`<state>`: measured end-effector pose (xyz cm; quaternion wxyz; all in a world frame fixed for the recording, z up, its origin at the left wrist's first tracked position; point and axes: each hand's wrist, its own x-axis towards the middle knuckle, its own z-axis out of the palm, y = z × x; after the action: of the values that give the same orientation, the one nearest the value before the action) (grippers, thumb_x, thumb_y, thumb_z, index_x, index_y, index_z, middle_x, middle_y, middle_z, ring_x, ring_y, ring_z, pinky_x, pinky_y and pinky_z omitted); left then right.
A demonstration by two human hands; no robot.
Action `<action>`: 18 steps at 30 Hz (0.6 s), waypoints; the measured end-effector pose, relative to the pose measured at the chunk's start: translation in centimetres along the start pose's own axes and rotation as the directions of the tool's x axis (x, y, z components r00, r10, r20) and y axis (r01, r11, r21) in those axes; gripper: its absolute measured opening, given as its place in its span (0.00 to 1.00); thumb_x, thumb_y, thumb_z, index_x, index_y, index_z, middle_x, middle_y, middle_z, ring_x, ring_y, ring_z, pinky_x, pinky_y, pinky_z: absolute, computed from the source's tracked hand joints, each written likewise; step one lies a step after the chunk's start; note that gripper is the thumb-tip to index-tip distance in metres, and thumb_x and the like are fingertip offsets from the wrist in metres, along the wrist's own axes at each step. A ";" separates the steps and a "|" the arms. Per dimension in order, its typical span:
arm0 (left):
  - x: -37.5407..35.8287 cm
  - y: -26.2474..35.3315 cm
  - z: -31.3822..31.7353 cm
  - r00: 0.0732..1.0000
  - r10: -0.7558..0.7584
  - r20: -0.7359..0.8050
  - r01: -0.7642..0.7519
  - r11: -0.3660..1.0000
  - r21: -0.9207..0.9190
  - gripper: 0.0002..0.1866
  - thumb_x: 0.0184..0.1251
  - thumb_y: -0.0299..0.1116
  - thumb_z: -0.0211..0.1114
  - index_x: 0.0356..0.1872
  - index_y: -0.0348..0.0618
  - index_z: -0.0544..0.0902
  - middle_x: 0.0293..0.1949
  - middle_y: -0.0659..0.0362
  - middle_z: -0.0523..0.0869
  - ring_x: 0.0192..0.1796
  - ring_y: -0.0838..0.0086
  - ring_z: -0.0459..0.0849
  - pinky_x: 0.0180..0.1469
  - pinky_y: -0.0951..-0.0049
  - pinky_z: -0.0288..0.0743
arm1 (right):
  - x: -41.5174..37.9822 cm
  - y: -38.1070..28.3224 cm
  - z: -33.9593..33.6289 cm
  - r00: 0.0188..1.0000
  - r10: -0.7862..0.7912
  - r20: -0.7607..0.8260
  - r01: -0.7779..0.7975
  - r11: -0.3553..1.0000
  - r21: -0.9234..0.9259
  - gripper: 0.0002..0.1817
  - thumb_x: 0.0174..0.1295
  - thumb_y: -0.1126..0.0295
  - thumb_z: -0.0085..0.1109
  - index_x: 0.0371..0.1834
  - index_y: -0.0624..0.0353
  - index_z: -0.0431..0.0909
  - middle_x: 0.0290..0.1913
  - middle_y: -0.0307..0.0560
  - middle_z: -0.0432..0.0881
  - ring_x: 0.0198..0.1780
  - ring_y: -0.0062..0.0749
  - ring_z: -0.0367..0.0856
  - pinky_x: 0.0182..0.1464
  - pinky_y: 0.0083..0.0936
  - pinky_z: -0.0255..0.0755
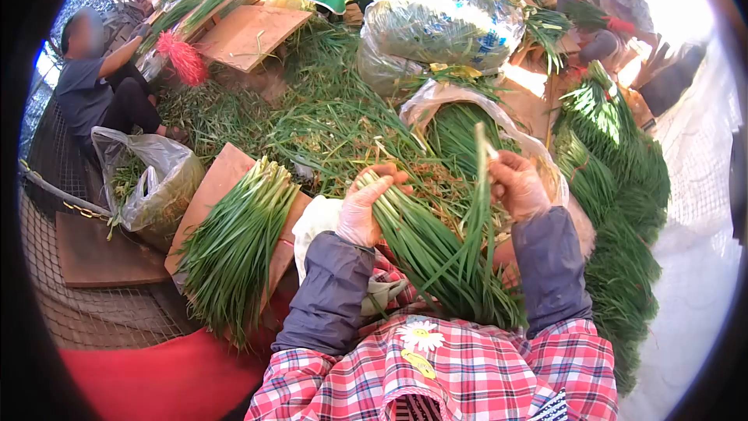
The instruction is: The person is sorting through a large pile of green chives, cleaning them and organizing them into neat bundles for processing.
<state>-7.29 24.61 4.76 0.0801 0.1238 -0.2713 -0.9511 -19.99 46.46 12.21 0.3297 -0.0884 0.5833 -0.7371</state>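
My left hand, in a thin clear glove, is wrapped round the pale ends of a bunch of long green stalks, whose leaves trail down to the right over my lap. To the right of it, my right hand is raised with fingers pinched on a few stalks that stand upright, their pale tip above the fingers. At the left, a large bundle of green stalks lies on a brown board. Behind my hands, an open plastic bag holds more greens.
A person sits at the upper left near a red string bundle; another person works at the upper right. A filled plastic bag stands left. Bundled greens are piled right. A stuffed clear bag lies ahead.
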 end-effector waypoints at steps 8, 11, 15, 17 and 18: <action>0.3 -0.4 1.9 0.984 -0.009 0.177 0.016 0.999 -0.036 0.26 0.57 0.33 0.67 0.56 0.40 0.70 0.48 0.50 0.79 0.47 0.62 0.81 0.47 0.61 0.78 | 0.2 3.5 5.7 0.973 0.208 0.104 -0.188 0.966 -0.176 0.09 0.57 0.67 0.63 0.34 0.60 0.76 0.25 0.37 0.79 0.22 0.21 0.78 0.21 0.18 0.70; -0.1 0.1 0.8 0.998 -0.034 0.047 0.028 0.993 0.116 0.24 0.57 0.29 0.66 0.55 0.39 0.71 0.44 0.51 0.81 0.44 0.62 0.82 0.46 0.62 0.78 | -0.2 4.4 6.1 0.959 0.270 0.080 -0.267 0.962 -0.055 0.09 0.57 0.68 0.63 0.34 0.59 0.76 0.25 0.37 0.78 0.22 0.23 0.78 0.23 0.20 0.71; -0.4 -0.2 -0.3 0.997 -0.049 -0.059 0.053 0.997 0.053 0.20 0.56 0.26 0.63 0.52 0.42 0.72 0.41 0.52 0.82 0.42 0.60 0.82 0.44 0.54 0.78 | -1.6 3.3 4.1 0.979 0.180 0.094 -0.197 0.953 0.229 0.07 0.57 0.71 0.62 0.34 0.59 0.75 0.24 0.35 0.73 0.22 0.24 0.75 0.25 0.27 0.74; -0.2 0.1 -0.9 0.998 -0.043 -0.045 0.045 0.998 0.033 0.22 0.55 0.27 0.62 0.53 0.43 0.70 0.44 0.50 0.80 0.45 0.57 0.81 0.45 0.51 0.77 | -2.7 1.2 1.0 0.983 -0.053 0.175 -0.025 0.908 0.417 0.03 0.57 0.74 0.59 0.32 0.59 0.75 0.22 0.36 0.71 0.20 0.26 0.73 0.22 0.29 0.75; -0.4 0.2 -0.9 0.999 -0.039 -0.023 0.039 0.999 0.014 0.23 0.55 0.27 0.62 0.54 0.43 0.70 0.46 0.49 0.79 0.46 0.57 0.81 0.45 0.50 0.77 | -2.6 0.2 -1.2 0.955 -0.190 0.226 0.103 0.931 0.351 0.03 0.57 0.73 0.59 0.32 0.57 0.75 0.21 0.37 0.71 0.21 0.28 0.73 0.22 0.31 0.76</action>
<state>-6.62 24.09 4.16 0.0636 0.1403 -0.2749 -0.9491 -18.52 48.94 12.28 0.3559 -0.1690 0.3936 -0.8306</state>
